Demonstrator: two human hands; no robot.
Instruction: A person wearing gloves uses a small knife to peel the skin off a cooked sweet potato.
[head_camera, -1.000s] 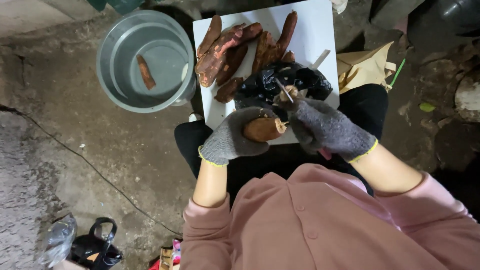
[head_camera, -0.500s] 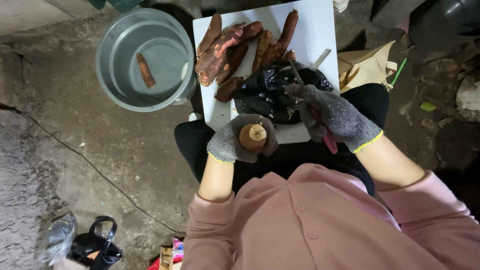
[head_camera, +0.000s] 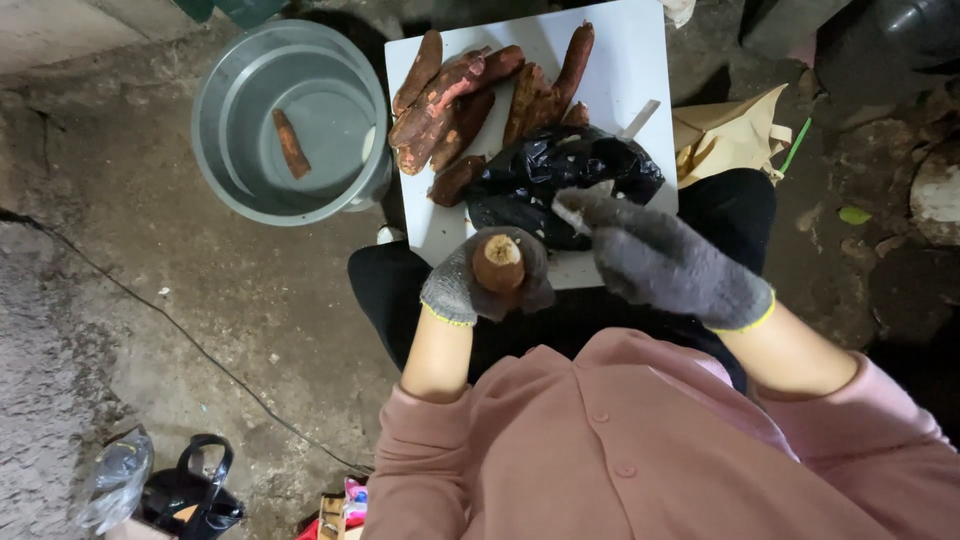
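Holding one sweet potato (head_camera: 498, 262), left hand (head_camera: 480, 280) gloved

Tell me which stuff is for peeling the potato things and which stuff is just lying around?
In use:
left hand gripping a sweet potato
right hand holding a small blade
pile of sweet potatoes on the white board
black bag
grey basin, one piece inside

Just lying about:
brown paper bag
black handbag
thin cable
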